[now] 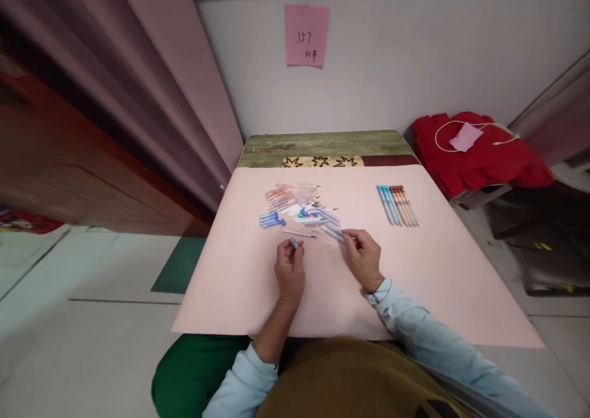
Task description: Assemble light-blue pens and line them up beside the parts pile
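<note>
My left hand (290,268) rests on the pink table sheet (415,270) with its fingers curled around a small light-blue pen part (294,243). My right hand (363,257) lies a little to the right, fingertips pinched on a pale blue pen barrel (335,232) at the near edge of a loose pile of pen parts (299,209). The pile holds several blue, pink and clear pieces. Both forearms are in light blue sleeves.
A neat row of several finished blue and orange pens (397,205) lies at the right of the sheet. A red cloth (479,153) with a white cord sits beyond the table's right corner. A pink note (306,35) hangs on the wall.
</note>
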`<state>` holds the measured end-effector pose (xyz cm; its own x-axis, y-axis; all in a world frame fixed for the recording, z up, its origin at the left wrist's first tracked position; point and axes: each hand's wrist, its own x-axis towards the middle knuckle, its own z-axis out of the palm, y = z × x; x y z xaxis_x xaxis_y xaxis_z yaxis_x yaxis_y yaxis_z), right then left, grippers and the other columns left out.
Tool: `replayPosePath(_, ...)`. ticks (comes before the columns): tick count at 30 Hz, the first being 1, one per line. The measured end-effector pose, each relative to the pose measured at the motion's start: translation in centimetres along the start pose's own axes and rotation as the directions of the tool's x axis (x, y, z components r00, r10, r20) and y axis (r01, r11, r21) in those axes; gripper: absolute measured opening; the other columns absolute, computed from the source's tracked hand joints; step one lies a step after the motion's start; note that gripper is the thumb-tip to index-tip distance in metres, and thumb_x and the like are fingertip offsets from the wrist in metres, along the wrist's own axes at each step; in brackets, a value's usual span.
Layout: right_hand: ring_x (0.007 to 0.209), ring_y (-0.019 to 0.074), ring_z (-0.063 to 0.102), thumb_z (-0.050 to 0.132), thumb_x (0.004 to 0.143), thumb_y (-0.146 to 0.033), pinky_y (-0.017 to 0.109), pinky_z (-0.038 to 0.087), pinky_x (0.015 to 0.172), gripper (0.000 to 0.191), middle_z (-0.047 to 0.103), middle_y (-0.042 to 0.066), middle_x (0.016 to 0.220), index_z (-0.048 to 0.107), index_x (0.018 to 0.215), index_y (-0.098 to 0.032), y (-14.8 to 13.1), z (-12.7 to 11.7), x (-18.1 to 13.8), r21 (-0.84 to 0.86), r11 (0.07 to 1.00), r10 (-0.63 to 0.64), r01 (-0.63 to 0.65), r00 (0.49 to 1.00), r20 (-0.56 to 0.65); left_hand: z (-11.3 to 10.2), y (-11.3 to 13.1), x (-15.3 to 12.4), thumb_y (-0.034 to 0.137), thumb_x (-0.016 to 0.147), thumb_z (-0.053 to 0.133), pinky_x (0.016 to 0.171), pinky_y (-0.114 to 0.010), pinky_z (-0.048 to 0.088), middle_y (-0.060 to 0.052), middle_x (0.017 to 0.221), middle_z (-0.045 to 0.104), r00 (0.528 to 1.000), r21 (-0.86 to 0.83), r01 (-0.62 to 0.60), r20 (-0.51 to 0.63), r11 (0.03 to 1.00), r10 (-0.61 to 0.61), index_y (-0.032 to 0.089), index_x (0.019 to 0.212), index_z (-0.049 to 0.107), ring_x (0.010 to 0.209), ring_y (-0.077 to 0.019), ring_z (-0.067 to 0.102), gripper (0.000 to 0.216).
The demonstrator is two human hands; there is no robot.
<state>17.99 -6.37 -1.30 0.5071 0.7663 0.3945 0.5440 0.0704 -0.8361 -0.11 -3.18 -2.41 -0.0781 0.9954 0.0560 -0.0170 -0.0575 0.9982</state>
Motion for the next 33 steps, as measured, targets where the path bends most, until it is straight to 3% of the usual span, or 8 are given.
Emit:
replayPosePath(4, 0.067, 0.0146, 0.056, 0.051, 0.092, -0.041, 0.027, 0.047, 0.062, 0.03, 0.067, 0.005, 0.084, 0.067, 0.096, -0.016, 1.0, 0.0, 0.5, 0.082, 0.987, 0.145, -0.138, 0.985, -0.097, 0.3, 0.2, 0.0, 0.032, 0.085, 0.064, 0.091, -0.034, 0.049, -0.009, 0.107, 0.07, 0.999, -0.005, -0.04, 0.0, 0.999, 0.04, 0.02, 0.107, 0.058, 0.099, -0.0189, 0.065, 0.026)
replayPosePath(11, 0.072, 0.0164, 0.058, 0.056, 0.09, -0.037, 0.029, 0.043, 0.07, 0.021, 0.068, 0.004, 0.086, 0.07, 0.091, -0.023, 0.3, -2.5, 0.6, -0.257, 0.961, -0.061, 0.097, 0.988, 0.142, 1.0, 1.3, 1.3, 0.034, 0.078, 0.071, 0.085, -0.031, 0.049, -0.006, 0.095, 0.07, 0.999, -0.056, -0.022, 0.022, 0.998, 0.023, 0.018, 0.1, 0.067, 0.09, -0.0172, 0.064, 0.027)
replayPosePath(15, 0.073, 0.0167, 0.059, 0.054, 0.091, -0.039, 0.03, 0.044, 0.072, 0.024, 0.069, 0.004, 0.086, 0.07, 0.09, -0.022, 1.0, -3.3, 0.7, -0.214, 0.977, 0.001, 0.014, 0.998, 0.067, 1.3, 2.2, 1.3, 0.031, 0.074, 0.075, 0.076, -0.029, 0.049, -0.003, 0.09, 0.069, 0.982, -0.302, 0.178, 0.119, 0.937, -0.148, 0.021, 0.104, 0.059, 0.076, -0.013, 0.063, 0.035)
replayPosePath(19, 0.075, 0.0174, 0.061, 0.051, 0.092, -0.042, 0.03, 0.048, 0.072, 0.03, 0.068, 0.004, 0.082, 0.067, 0.094, -0.017, 2.3, -3.3, 1.1, 0.041, 0.98, 0.197, -0.194, 0.977, -0.082, 0.5, 2.6, 1.2, 0.026, 0.073, 0.075, 0.066, -0.027, 0.046, 0.002, 0.074, 0.061, 0.896, -0.522, 0.431, 0.34, 0.736, -0.284, 0.02, 0.091, 0.055, 0.062, -0.0092, 0.056, 0.027)
replayPosePath(22, 0.074, 0.0172, 0.061, 0.051, 0.092, -0.043, 0.029, 0.048, 0.071, 0.03, 0.067, 0.004, 0.081, 0.065, 0.097, -0.016, 2.6, -3.2, 1.3, 0.105, 0.965, 0.252, -0.241, 0.962, -0.105, -0.6, 2.6, 1.6, 0.022, 0.074, 0.073, 0.057, -0.024, 0.041, 0.007, 0.06, 0.043, 0.839, -0.602, 0.539, 0.445, 0.59, -0.313, 0.02, 0.09, 0.058, 0.051, -0.0062, 0.043, 0.021)
replayPosePath(25, 0.073, 0.0163, 0.059, 0.053, 0.091, -0.041, 0.028, 0.047, 0.068, 0.027, 0.067, 0.004, 0.083, 0.065, 0.095, -0.017, 2.1, -3.1, 1.1, 0.022, 0.985, 0.172, -0.171, 0.984, -0.057, -1.3, 2.5, 2.0, 0.018, 0.073, 0.071, 0.053, -0.022, 0.037, 0.007, 0.058, 0.034, 0.826, -0.657, 0.563, 0.461, 0.501, -0.323, 0.02, 0.089, 0.06, 0.049, -0.0057, 0.038, 0.019)
replayPosePath(28, 0.069, 0.0148, 0.057, 0.057, 0.09, -0.041, 0.027, 0.043, 0.067, 0.024, 0.066, 0.003, 0.081, 0.067, 0.09, -0.02, 1.4, -2.9, 0.7, -0.142, 0.99, 0.021, -0.011, 0.997, 0.071, -1.4, 2.4, 2.2, 0.016, 0.072, 0.071, 0.054, -0.022, 0.037, 0.007, 0.058, 0.033, 0.827, -0.676, 0.562, 0.462, 0.477, -0.319, 0.019, 0.086, 0.061, 0.05, -0.0057, 0.037, 0.018)
replayPosePath(33, 0.071, 0.0161, 0.056, 0.059, 0.089, -0.042, 0.03, 0.038, 0.071, 0.022, 0.067, 0.003, 0.082, 0.069, 0.092, -0.022, 1.1, -2.6, 0.4, -0.389, 0.893, -0.135, 0.225, 0.96, 0.244, -1.4, 2.2, 1.9, 0.013, 0.069, 0.071, 0.057, -0.022, 0.04, 0.006, 0.058, 0.039, 0.839, -0.686, 0.544, 0.438, 0.482, -0.323, 0.018, 0.085, 0.064, 0.053, -0.0057, 0.04, 0.018)
